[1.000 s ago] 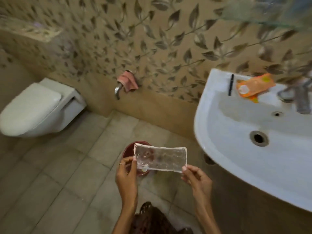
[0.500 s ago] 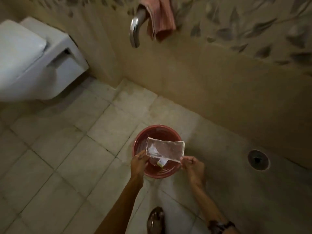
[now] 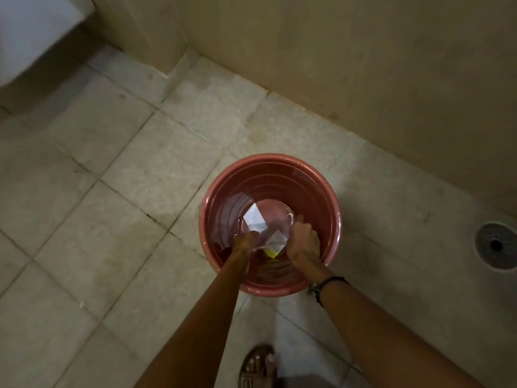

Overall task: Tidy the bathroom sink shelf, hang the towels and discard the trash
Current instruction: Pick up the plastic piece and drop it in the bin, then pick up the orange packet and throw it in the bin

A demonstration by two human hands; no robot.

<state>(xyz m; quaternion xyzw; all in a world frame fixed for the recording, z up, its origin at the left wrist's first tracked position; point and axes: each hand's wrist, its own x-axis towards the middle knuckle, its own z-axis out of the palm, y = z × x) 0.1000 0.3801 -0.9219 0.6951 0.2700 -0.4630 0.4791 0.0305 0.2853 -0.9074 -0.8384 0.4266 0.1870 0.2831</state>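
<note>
From the camera on your head, you look straight down at a red bucket (image 3: 270, 191) that stands on the tiled floor (image 3: 112, 191). Both of your hands are down inside the bucket, at about 6 o'clock in its round mouth.

Your left hand (image 3: 242, 243) and your right hand (image 3: 303, 242) are a little apart. Between them is a clear plastic wrapper (image 3: 265, 228). Your left hand pinches its near left edge. Your right hand is curled around its right side. So both hands are closed on the wrapper, and it is low inside the bucket, above the bottom.

The wrapper is blurry and see-through, so its edges are hard to see. Its long side seems to run from your left hand up toward 1 o'clock. A white patch (image 3: 254, 218) shows at its 11 o'clock end. A small yellow bit (image 3: 272, 252) shows at its 6 o'clock end, just between your hands.

A dark band (image 3: 326, 284) is around your right wrist. Your foot in a sandal (image 3: 258, 365) is on the floor at 6 o'clock from the bucket. A round floor drain (image 3: 496, 245) is at 3 o'clock, well apart from the bucket. A beige wall (image 3: 363, 65) runs along at 12 o'clock. A white toilet (image 3: 25, 37) is at 10 o'clock.
</note>
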